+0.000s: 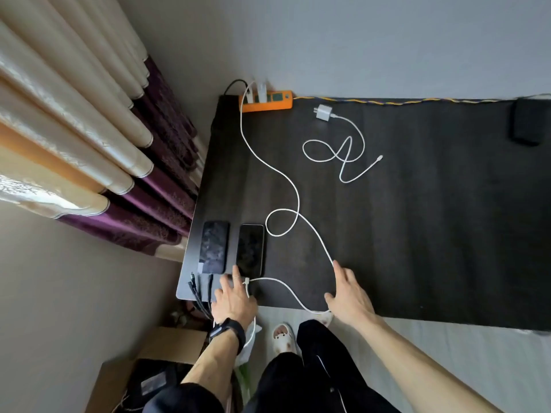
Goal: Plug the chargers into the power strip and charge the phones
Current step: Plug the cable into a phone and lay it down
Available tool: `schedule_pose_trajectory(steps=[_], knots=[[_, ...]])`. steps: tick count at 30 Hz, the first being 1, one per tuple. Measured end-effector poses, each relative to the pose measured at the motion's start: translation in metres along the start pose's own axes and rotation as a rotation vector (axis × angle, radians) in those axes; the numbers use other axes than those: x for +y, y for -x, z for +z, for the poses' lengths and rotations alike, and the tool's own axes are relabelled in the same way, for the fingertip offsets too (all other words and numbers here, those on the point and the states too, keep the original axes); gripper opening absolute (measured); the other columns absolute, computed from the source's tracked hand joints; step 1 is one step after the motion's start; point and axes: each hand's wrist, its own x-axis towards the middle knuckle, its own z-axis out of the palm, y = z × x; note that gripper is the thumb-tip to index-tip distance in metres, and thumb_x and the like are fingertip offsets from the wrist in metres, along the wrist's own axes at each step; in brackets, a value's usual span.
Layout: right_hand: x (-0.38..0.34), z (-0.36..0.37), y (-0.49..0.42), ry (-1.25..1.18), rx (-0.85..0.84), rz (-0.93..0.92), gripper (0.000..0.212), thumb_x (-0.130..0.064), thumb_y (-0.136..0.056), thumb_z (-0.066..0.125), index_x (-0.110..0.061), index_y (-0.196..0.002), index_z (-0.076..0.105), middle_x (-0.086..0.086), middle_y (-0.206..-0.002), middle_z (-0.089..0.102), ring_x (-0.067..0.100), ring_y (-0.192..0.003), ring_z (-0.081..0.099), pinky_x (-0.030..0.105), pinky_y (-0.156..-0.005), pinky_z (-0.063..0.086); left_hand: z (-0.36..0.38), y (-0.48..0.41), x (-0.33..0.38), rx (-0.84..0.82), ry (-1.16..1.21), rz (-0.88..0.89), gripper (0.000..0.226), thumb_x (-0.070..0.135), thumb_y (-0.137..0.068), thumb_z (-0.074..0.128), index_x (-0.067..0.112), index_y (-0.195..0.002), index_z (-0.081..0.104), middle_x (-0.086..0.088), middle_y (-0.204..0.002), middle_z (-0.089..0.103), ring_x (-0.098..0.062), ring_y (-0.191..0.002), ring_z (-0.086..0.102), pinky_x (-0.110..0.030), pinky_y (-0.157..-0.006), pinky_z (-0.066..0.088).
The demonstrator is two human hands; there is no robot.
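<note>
- Dark desk (417, 234); orange power strip (266, 101) at far edge.
- Your left hand (235, 299) lies flat, fingertips touching right phone (250, 250).
- Your right hand (348, 296) spreads wide, index on white cable (298, 198).

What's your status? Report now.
Left fingers at right phone's connector; right hand open on cable. One charger lies unplugged beside power strip. Nothing blocking.

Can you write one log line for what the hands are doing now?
left hand: at phone | right hand: touching plugged-in cable | second charger: unplugged on table
</note>
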Motion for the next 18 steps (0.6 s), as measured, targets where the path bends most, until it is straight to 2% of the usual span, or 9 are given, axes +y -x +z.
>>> schedule_pose_trajectory(steps=[3, 8, 13, 18], knots=[[0.003, -0.006, 0.017, -0.039, 0.031, -0.008, 0.077, -0.030, -0.095, 0.058, -0.017, -0.159, 0.017, 0.004, -0.160, 0.025, 0.029, -0.127, 0.057, 0.037, -0.099, 0.047, -0.005, 0.010, 0.000, -0.013, -0.013, 0.029, 0.078, 0.035, -0.089, 0.049, 0.026, -0.155, 0.009, -0.006, -0.144, 0.033, -0.030, -0.126, 0.044, -0.044, -0.101, 0.042], [0.020, -0.024, 0.047, -0.099, 0.159, -0.038, 0.067, -0.031, -0.097, 0.055, -0.025, -0.157, 0.025, 0.001, -0.157, 0.036, 0.027, -0.135, 0.048, 0.038, -0.106, 0.043, -0.011, 0.037, 0.027, -0.037, -0.019, 0.186, 0.075, 0.033, -0.086, 0.050, 0.022, -0.153, 0.019, -0.007, -0.146, 0.034, -0.032, -0.132, 0.038, -0.046, -0.104, 0.040], [0.050, -0.055, 0.088, -0.241, 0.354, -0.033, 0.062, -0.031, -0.097, 0.059, -0.035, -0.154, 0.034, -0.002, -0.147, 0.048, 0.024, -0.129, 0.051, 0.037, -0.105, 0.043, -0.027, 0.077, 0.099, -0.001, -0.038, 0.475, 0.073, 0.035, -0.087, 0.052, 0.024, -0.152, 0.022, -0.005, -0.143, 0.040, -0.030, -0.128, 0.042, -0.044, -0.102, 0.040], [0.111, -0.099, 0.125, -0.374, 0.567, 0.016, 0.054, -0.026, -0.095, 0.063, -0.033, -0.147, 0.048, 0.001, -0.139, 0.057, 0.026, -0.123, 0.053, 0.035, -0.104, 0.041, -0.035, 0.122, 0.200, 0.064, -0.076, 0.742, 0.067, 0.036, -0.091, 0.051, 0.023, -0.152, 0.025, -0.002, -0.144, 0.041, -0.028, -0.129, 0.041, -0.043, -0.101, 0.041]])
